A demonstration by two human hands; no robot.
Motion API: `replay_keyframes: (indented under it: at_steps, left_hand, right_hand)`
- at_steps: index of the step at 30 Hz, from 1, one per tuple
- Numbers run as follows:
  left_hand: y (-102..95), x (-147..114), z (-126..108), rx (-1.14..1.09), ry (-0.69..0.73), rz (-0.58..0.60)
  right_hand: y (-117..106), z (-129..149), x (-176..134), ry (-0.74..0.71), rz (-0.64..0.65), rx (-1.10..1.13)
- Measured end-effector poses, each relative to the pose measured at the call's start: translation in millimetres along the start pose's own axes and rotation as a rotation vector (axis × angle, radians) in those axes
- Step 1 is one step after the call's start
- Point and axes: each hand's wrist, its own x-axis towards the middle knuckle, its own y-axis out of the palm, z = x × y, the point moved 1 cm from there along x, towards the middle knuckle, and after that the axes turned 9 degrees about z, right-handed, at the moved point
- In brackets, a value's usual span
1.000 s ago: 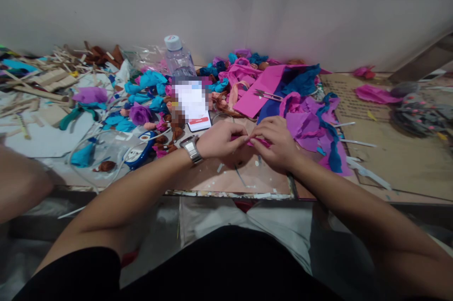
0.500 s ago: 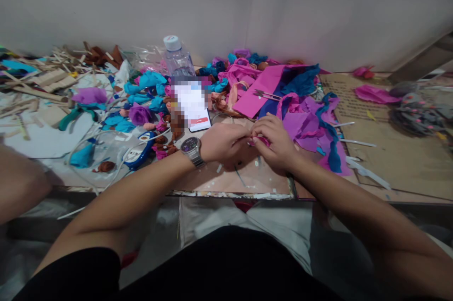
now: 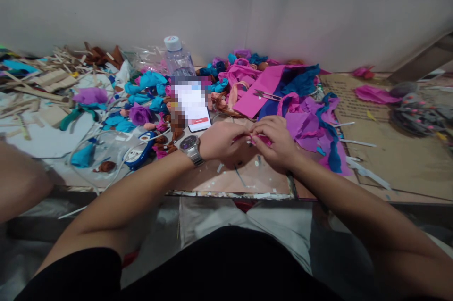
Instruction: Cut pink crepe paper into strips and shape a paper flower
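Observation:
My left hand [image 3: 223, 141], with a watch [image 3: 190, 144] on its wrist, is closed in a pinch at the middle of the table. My right hand [image 3: 274, 143] meets it there, fingers curled and thumb pressed in. Between the fingertips shows a small piece of magenta crepe paper [image 3: 265, 140], mostly hidden by both hands. Just beyond the left hand lies a phone [image 3: 198, 121], its screen partly blurred. Past the right hand are purple crepe paper sheets [image 3: 304, 121], a folded pink sheet [image 3: 255, 96] and small thread snips [image 3: 267, 95] on it.
A water bottle [image 3: 179, 60] stands near the wall among paper flowers [image 3: 140, 113]. Wood sticks [image 3: 38, 84] and green-handled pliers [image 3: 67, 121] lie left, near another person's arm [image 3: 23, 183]. A blue-rimmed round object [image 3: 139, 152] has cables nearby. Cardboard [image 3: 399, 159] covers the right side.
Both hands stay together at the same spot, with slight shifts of the right fingers. The other person's arm at the left edge has moved a little.

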Motion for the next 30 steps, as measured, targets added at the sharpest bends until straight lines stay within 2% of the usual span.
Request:
replay_keyframes:
  at_steps: [5, 12, 18, 25, 30]
  left_hand:
    - [-5.0, 0.0, 0.0, -0.061, -0.002, -0.049]
    - [-5.9, 0.3, 0.2, -0.038, 0.005, -0.023]
    - [-9.0, 0.2, -4.2, -0.16, 0.034, -0.028]
    - [-6.8, 0.0, -3.6, -0.233, -0.057, 0.024]
    - [-9.0, 0.2, -3.5, -0.351, -0.071, 0.079]
  right_hand:
    - [1.5, -2.8, -0.3, 0.024, -0.004, 0.025]
    - [-0.4, -7.2, -2.7, -0.014, -0.01, 0.046]
    - [-0.5, -4.2, -1.0, -0.019, 0.016, 0.016]
    - [-1.5, -3.0, -4.0, 0.017, 0.025, 0.008]
    - [-1.4, -6.9, -5.6, 0.027, -0.007, -0.044]
